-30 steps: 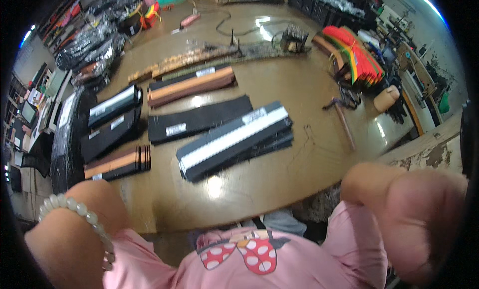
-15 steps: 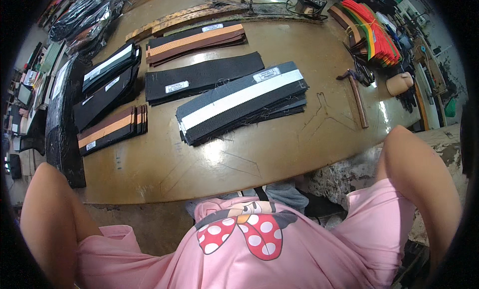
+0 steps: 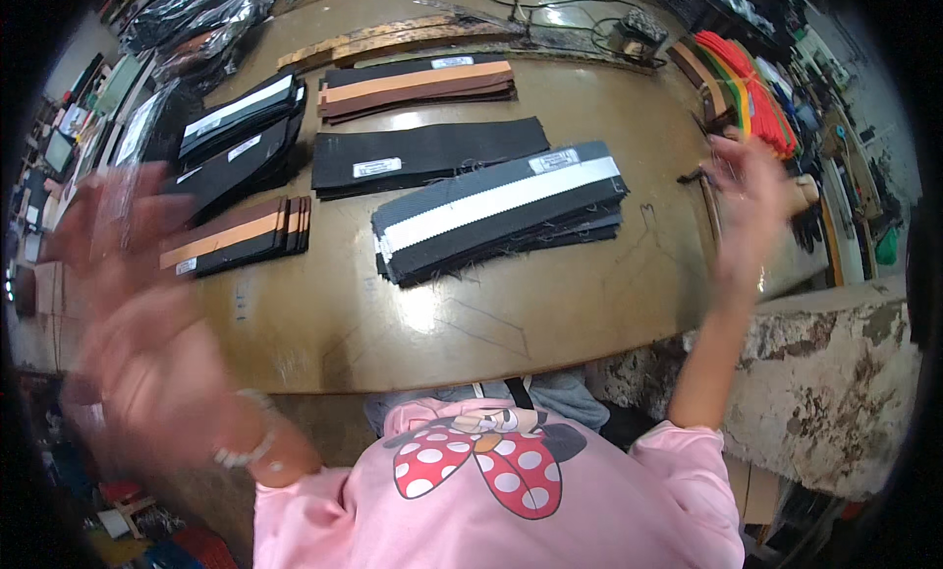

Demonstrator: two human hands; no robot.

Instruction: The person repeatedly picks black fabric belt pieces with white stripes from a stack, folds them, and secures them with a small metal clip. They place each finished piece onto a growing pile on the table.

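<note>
Both my hands are raised over the table, holding nothing that shows. My left hand point(image 3: 147, 323) is blurred at the left edge, fingers stretched upward, with beads at the wrist. It partly covers a small stack of brown, orange and black strips point(image 3: 236, 237). At the right my right hand point(image 3: 752, 210) has its fingers apart, in front of a hammer point(image 3: 709, 200) with a wooden handle. Between the hands lies a stack of dark woven strips with a white stripe point(image 3: 501, 203), frayed at the edges. Behind it rest black strips point(image 3: 442, 148) and brown-orange strips point(image 3: 417, 89).
More dark strips point(image 3: 246, 112) lie at the left, near plastic-wrapped bundles point(image 3: 192, 28). Red, green and yellow strips point(image 3: 747, 87) stand at the far right. A wooden bar point(image 3: 393, 43) and a cabled device point(image 3: 637, 36) lie at the back of the brown table point(image 3: 442, 343).
Both hands have risen into view from beside my body, the left at the left edge, the right near the hammer. The view has shifted slightly; the stacks lie as before.
</note>
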